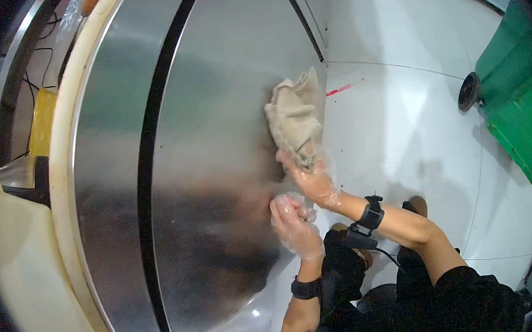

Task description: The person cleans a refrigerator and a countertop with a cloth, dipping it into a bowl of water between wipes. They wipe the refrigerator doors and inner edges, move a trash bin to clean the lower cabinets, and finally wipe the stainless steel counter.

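A crumpled beige cloth (294, 115) lies against the stainless steel panel (212, 139), near its right edge. My right hand (311, 177), in a clear plastic glove, grips the lower end of this cloth. Below it, my left hand (294, 224) wears the same kind of glove. Its fingers are curled in close to the steel surface, with nothing showing in them. Black bands sit around both wrists, and a small black device with a cable hangs at the right one.
A green wheeled bin (522, 96) stands on the white tiled floor (402, 114) at right. A red, pen-like stick (339, 89) lies near the panel. On the left, a pale board (26, 272) and a yellow object (42, 120) lie beyond the white counter edge (66, 185).
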